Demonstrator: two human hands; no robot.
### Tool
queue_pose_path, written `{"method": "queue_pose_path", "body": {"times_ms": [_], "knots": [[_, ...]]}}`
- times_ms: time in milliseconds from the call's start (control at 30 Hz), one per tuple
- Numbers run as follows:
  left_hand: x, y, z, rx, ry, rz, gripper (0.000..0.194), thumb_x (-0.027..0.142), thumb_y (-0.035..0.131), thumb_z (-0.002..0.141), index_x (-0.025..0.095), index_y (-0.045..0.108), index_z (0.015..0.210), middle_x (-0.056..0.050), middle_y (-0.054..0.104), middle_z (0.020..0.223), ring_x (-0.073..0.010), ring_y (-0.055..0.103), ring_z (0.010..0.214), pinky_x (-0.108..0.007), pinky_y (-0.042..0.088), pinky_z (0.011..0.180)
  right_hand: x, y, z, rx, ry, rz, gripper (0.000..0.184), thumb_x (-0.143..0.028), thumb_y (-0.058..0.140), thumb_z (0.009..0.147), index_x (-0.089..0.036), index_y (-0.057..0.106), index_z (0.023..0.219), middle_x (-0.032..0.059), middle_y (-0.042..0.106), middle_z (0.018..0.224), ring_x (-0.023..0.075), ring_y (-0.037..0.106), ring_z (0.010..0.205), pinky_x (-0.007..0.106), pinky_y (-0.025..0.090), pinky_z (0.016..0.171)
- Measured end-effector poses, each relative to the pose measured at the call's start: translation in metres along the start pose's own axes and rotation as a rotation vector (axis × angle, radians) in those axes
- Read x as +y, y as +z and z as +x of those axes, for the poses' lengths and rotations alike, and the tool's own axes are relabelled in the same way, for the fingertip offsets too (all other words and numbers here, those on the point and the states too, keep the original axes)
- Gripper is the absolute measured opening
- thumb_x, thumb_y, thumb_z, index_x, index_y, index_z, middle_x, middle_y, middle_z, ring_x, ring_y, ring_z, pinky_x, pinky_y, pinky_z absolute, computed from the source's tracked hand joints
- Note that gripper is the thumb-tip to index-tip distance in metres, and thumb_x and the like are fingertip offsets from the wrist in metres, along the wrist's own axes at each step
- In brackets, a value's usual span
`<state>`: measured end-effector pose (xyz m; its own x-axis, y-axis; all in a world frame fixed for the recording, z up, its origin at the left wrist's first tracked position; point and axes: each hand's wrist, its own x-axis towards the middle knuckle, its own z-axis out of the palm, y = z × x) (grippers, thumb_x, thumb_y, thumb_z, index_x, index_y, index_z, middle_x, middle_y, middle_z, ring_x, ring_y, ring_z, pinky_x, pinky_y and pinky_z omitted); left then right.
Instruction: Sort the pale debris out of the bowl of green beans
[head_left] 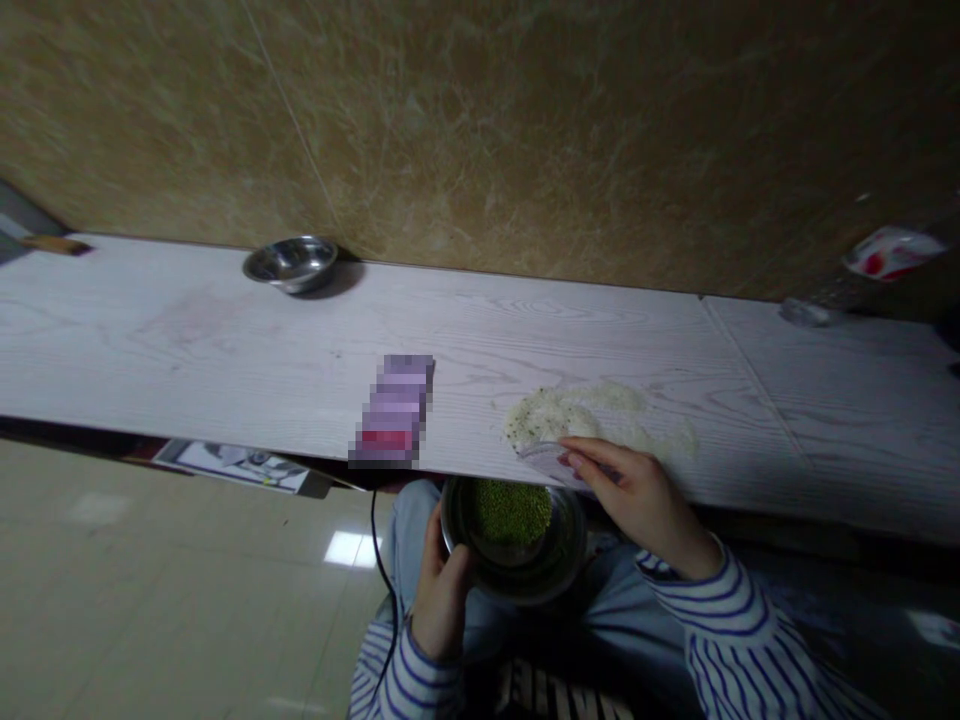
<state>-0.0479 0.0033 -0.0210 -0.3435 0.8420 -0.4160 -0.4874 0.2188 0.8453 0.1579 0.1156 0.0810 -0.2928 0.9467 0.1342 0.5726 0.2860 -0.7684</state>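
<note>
My left hand [444, 592] is closed on the left rim of a metal bowl [564, 568], thumb on the near side. Green beans [514, 512] that look like mung beans lie inside it, and the bowl sits over my lap just under the table edge. In my right hand [646, 498], thumb and fingers pinch a thin, clear, curved-edged plastic piece [541, 457]; its exact kind is unclear. It touches the near side of a spread of white grains [577, 410], which look like rice with small green specks mixed in at the left.
A phone-like blurred rectangle [397, 405] lies left of the grains. Farther back stands a small metal bowl [292, 265] by the wall. A clear plastic bottle [847, 280] is at the right. A black cable [382, 570] hangs beside my left arm.
</note>
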Motion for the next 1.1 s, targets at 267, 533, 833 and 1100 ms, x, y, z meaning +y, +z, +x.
{"method": "queue_pose_path", "body": {"times_ms": [267,533,833,1100], "knots": [[-0.005,-0.006,0.003,-0.031,0.035,0.051,0.056,0.024,0.062,0.079,0.032,0.055,0.135,-0.004,0.056,0.143,-0.028,0.045,0.137,-0.048,0.031,0.115,0.008,-0.006,-0.001,0.075,0.055,-0.003,0.028,-0.028,0.055,0.092,-0.022,0.074,0.113,0.0072,0.079,0.1,0.0209,0.076,0.083,0.034,0.063,0.076],[0.001,-0.003,0.0,-0.022,0.024,0.049,0.055,0.023,0.062,0.08,0.031,0.056,0.134,-0.003,0.058,0.142,-0.0273,0.044,0.137,-0.047,0.029,0.116,0.001,0.002,0.002,0.032,0.029,0.003,0.03,-0.028,0.053,0.093,-0.023,0.073,0.115,0.008,0.078,0.107,0.021,0.076,0.086,0.033,0.064,0.075],[0.002,-0.002,-0.001,0.001,0.042,0.066,0.056,0.022,0.062,0.078,0.029,0.057,0.133,-0.004,0.059,0.14,-0.0277,0.046,0.135,-0.046,0.031,0.115,-0.003,0.004,-0.001,0.019,0.022,-0.014,0.029,-0.028,0.054,0.093,-0.022,0.074,0.114,0.0074,0.078,0.105,0.0208,0.076,0.088,0.032,0.063,0.078],[-0.001,-0.003,0.0,0.018,-0.018,-0.012,0.06,0.024,0.066,0.075,0.031,0.057,0.133,-0.004,0.059,0.139,-0.029,0.046,0.135,-0.048,0.031,0.114,0.004,-0.004,0.001,0.062,0.072,-0.039,0.032,-0.029,0.053,0.093,-0.018,0.073,0.114,0.0094,0.078,0.104,0.022,0.076,0.088,0.035,0.062,0.081]]}}
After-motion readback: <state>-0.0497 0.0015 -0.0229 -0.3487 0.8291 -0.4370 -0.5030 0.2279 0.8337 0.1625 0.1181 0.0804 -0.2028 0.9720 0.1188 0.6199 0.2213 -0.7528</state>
